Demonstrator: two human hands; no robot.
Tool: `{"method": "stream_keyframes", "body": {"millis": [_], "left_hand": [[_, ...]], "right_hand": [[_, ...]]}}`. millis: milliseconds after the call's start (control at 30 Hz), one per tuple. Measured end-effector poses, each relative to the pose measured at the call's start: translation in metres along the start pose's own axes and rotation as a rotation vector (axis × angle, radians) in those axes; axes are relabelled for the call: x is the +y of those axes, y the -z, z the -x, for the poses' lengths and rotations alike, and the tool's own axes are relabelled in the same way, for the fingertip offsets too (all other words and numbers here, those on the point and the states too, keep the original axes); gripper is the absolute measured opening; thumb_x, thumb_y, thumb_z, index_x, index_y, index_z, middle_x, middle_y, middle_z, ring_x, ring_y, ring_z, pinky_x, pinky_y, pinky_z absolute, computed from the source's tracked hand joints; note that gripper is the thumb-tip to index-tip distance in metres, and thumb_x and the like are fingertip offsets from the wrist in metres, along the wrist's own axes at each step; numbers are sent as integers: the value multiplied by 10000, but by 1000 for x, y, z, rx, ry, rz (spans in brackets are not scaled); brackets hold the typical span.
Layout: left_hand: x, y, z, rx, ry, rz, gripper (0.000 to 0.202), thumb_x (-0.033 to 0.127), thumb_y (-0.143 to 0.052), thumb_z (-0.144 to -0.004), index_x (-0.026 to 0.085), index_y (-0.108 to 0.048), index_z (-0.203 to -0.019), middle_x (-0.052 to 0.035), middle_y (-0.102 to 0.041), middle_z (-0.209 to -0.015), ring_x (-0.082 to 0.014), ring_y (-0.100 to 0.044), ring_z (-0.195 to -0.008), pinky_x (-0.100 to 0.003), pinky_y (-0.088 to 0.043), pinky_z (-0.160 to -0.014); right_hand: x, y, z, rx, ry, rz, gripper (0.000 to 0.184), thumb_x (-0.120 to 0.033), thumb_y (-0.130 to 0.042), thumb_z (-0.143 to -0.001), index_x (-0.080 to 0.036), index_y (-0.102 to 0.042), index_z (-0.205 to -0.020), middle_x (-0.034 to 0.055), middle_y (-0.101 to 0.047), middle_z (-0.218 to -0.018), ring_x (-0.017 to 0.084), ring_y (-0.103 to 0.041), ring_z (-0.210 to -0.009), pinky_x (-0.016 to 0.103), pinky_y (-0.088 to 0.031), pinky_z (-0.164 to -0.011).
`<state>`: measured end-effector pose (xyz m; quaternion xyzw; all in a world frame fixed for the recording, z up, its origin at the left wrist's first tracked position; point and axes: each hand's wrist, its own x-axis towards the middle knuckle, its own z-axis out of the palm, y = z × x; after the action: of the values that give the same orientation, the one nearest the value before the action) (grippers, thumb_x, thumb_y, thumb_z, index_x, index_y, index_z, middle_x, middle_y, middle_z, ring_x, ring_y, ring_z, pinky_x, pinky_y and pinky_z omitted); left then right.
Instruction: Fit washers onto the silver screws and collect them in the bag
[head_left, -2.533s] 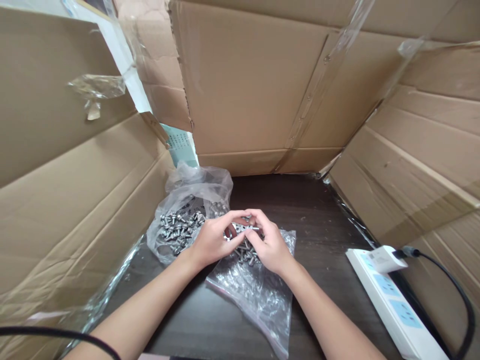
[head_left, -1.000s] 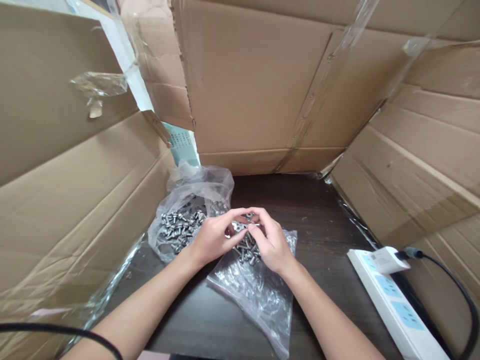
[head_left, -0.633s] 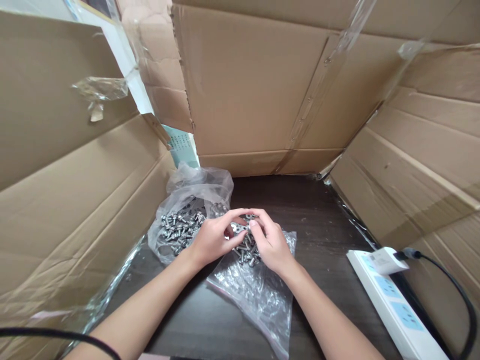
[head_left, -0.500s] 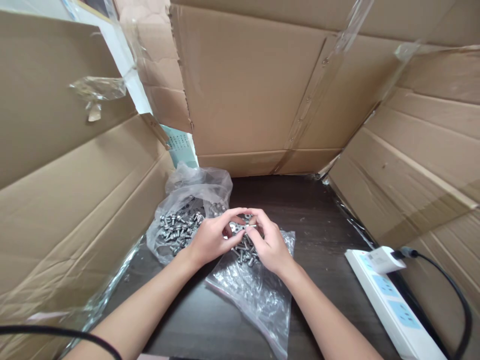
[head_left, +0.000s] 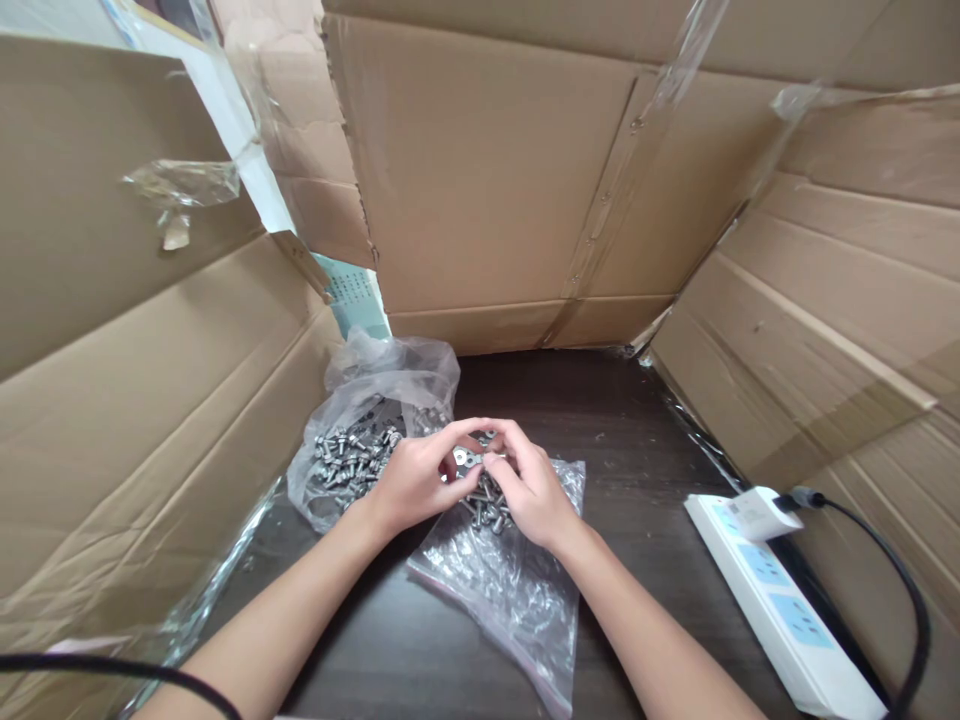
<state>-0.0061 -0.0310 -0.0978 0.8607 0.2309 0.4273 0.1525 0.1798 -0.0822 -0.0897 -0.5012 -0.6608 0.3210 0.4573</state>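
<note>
My left hand (head_left: 412, 478) and my right hand (head_left: 531, 492) meet with their fingertips close together, forming a ring. A small metal bolt (head_left: 495, 456) is pinched by my right thumb and fingers, mostly covered by them. The left thumb and fingertips close in at the same spot; what they grip is hidden. Flat washers (head_left: 460, 456) show through the gap between the hands. Below the fingers, a pile of loose bolts (head_left: 491, 512) lies on a flat clear zip bag (head_left: 517, 595). Beside my left hand, an open plastic bag (head_left: 429, 357) holds many bolts (head_left: 349, 458).
Cardboard walls (head_left: 495, 180) enclose the dark wooden table (head_left: 637, 450) at the back and both sides. A white power strip (head_left: 757, 600) with a plugged-in adapter (head_left: 761, 512) stands at the right. A black cable (head_left: 120, 665) crosses the lower left.
The view has shifted slightly. The bolt between my fingers is more covered than before; both hands keep nearly the same place and pose.
</note>
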Motion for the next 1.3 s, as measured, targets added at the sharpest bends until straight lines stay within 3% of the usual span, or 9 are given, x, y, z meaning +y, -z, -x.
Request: {"method": "stream_keyframes", "body": {"millis": [233,433,600,800,900,1000,1133,1200,1300], "left_hand": [[0,-2,1,-60,22,28,544,148,-661,-913,248,-534,-1432,51,-786,-1004,-31,-649,-543,-148,-537,-619],[-11,14,-3,-9,109,-125,446,211,-648,-916,233,-624,-1361,34,-766,-1018,-46,-625,-558,-180,-514,-624],[-28,44,-13,36,351,-446,275,286,-582,-916,243,-777,-1105,-2,-754,-1012,-121,-647,-659,-261,-506,-718],[-34,70,-20,-148,873,-687,332,392,-596,-849,259,-787,-1085,-53,-782,-1072,-323,-720,-1001,-334,-494,-732],[-35,75,-20,-234,977,-709,327,430,-576,-863,255,-783,-1045,-77,-779,-1074,-377,-712,-1025,-373,-495,-738],[-37,72,-18,-196,908,-677,331,435,-559,-901,263,-773,-1086,-64,-770,-1037,-339,-713,-990,-355,-484,-726],[-32,54,-14,-46,621,-603,316,386,-544,-946,233,-751,-1129,-43,-732,-923,-233,-686,-843,-309,-467,-713],[-25,38,-12,-94,422,-502,298,358,-524,-974,222,-745,-1122,-38,-720,-927,-195,-668,-803,-297,-478,-736],[-15,17,-8,-264,206,-395,246,269,-542,-968,201,-743,-1092,-55,-711,-968,-199,-673,-867,-308,-498,-778]], "right_hand": [[3,1,0,-3,3,26,297,-309,-419,-1026,-176,-597,-1224,-38,-552,-672,123,-512,-598,245,-371,-601],[2,3,-1,152,50,103,346,-381,-440,-1035,-180,-599,-1268,-2,-613,-802,126,-556,-647,252,-420,-632],[15,6,-8,349,35,181,329,-338,-520,-957,-172,-603,-1228,-15,-580,-766,123,-543,-620,250,-443,-633],[20,7,-11,350,17,237,288,-340,-526,-934,-180,-637,-1147,-25,-561,-718,123,-528,-593,253,-431,-623],[19,6,-10,331,17,244,273,-346,-527,-939,-187,-650,-1124,-26,-558,-707,124,-519,-587,255,-427,-628],[20,6,-10,303,0,242,261,-338,-527,-939,-194,-663,-1110,-22,-569,-714,129,-519,-600,261,-426,-645],[20,7,-8,166,-27,315,223,-194,-525,-855,-194,-687,-1008,-1,-602,-743,152,-545,-686,278,-418,-704],[17,7,-6,54,2,436,216,-143,-544,-806,-188,-697,-951,24,-628,-803,182,-566,-818,305,-415,-794],[9,5,-4,-85,19,605,204,-147,-594,-795,-184,-716,-954,53,-689,-971,215,-551,-949,360,-373,-893]]}}
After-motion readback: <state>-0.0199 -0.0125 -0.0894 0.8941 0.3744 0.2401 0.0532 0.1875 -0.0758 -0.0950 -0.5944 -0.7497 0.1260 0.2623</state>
